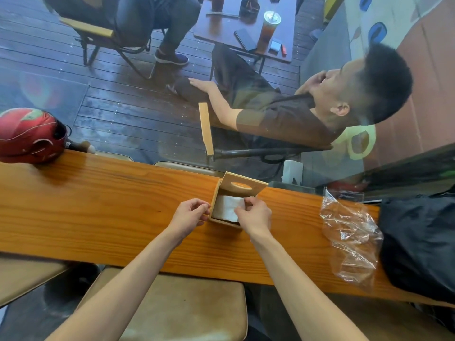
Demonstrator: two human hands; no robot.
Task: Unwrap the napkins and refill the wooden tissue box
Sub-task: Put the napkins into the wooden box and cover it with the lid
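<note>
A small wooden tissue box [214, 196] stands on the wooden counter [98, 205], its slotted lid [242, 184] tipped up at the far side. White napkins [225, 208] fill the inside. My right hand [253, 214] pinches the top napkin at its right corner, lifting it a little. My left hand [188, 215] rests against the box's left wall, fingers curled with nothing in them. The empty clear plastic wrapper [349, 239] lies crumpled on the counter to the right.
A red helmet [30, 135] sits at the counter's far left. A black bag [418, 242] lies at the right end beside the wrapper. A glass pane runs behind the counter; people sit outside. A padded stool [182, 308] is below me.
</note>
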